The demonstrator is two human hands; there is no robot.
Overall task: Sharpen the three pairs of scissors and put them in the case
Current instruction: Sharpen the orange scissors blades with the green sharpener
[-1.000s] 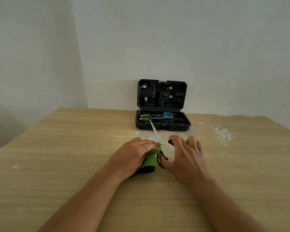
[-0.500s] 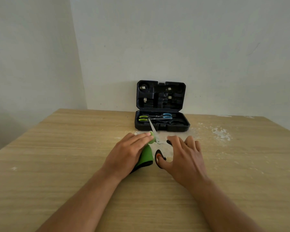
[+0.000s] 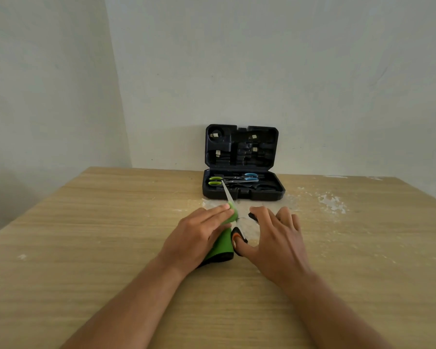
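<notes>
Head view: scissors [image 3: 238,236] with black-and-orange handles lie at frame centre on the desk [image 3: 86,248], one blade [image 3: 227,193] pointing up-frame through the green sharpener [image 3: 222,244]. Right hand [image 3: 272,241] grips the handles, thumb in the near loop. Left hand [image 3: 199,235] presses the sharpener down, fingers straight across its top. Above them, the black case [image 3: 242,162] stands open against the wall, holding green-handled scissors [image 3: 215,180] and blue-handled scissors [image 3: 249,177]. White flecks [image 3: 332,201] mark the desk at right.
</notes>
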